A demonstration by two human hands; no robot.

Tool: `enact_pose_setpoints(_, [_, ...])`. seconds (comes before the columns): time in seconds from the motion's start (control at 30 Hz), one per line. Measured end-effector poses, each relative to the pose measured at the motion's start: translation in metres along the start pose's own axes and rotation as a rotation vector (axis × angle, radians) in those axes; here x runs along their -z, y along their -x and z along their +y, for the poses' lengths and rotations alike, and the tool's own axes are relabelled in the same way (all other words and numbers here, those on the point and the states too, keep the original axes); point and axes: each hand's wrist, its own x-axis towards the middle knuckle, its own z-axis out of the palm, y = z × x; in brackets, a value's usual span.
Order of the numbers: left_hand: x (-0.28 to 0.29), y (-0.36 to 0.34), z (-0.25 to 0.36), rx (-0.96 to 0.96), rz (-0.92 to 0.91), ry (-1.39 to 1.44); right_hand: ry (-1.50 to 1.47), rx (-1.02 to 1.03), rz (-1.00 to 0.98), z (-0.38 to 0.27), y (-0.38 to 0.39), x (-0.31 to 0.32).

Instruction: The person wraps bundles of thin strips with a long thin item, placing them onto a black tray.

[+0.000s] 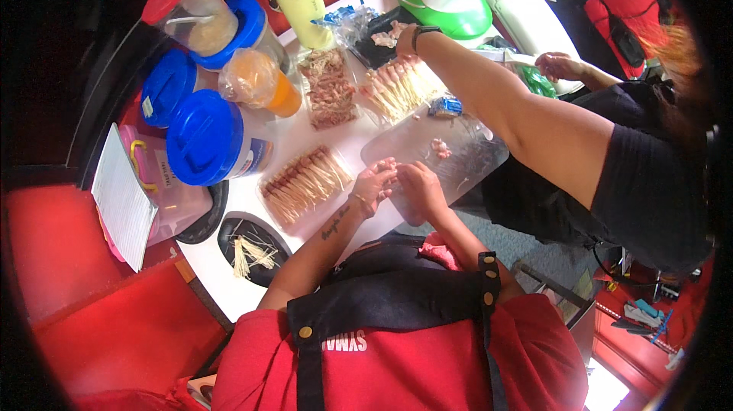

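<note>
My left hand (372, 188) and right hand (421, 191) are pinching narrowly, contents indiscernible; just beyond, raw meat (440, 149) is lying on the translucent tray (475, 157), probably light, soft, slippery, best gripped mid-lump.

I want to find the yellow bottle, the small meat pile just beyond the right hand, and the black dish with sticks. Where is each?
Yellow bottle (303, 17): head view, middle of body.
Small meat pile (440, 149): head view, its middle.
Black dish (226, 238): head view, left rim.
</note>
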Motion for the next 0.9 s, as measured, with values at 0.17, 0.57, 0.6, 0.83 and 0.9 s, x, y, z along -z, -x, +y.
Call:
enact_pose_setpoints(0.17, [-0.004,0.005,0.009,-0.027,-0.051,-0.16,-0.511,-0.369,-0.063,0.012,-0.002,0.001])
enact_pose_setpoints(0.57, [0.004,0.016,-0.003,-0.171,0.216,-0.282,-0.55,-0.502,-0.053,0.009,-0.001,0.001])
enact_pose_setpoints(0.6, [0.003,0.015,-0.005,-0.237,0.186,-0.288,-0.441,-0.418,-0.028,0.009,0.0,-0.001])
enact_pose_setpoints(0.83, [0.005,0.004,-0.025,-0.552,0.125,-0.353,-0.516,-0.416,-0.114,0.012,-0.001,-0.006])
enact_pose_setpoints(0.9, [0.002,0.006,-0.025,-0.582,0.166,-0.362,-0.549,-0.462,-0.137,0.014,0.001,-0.006])
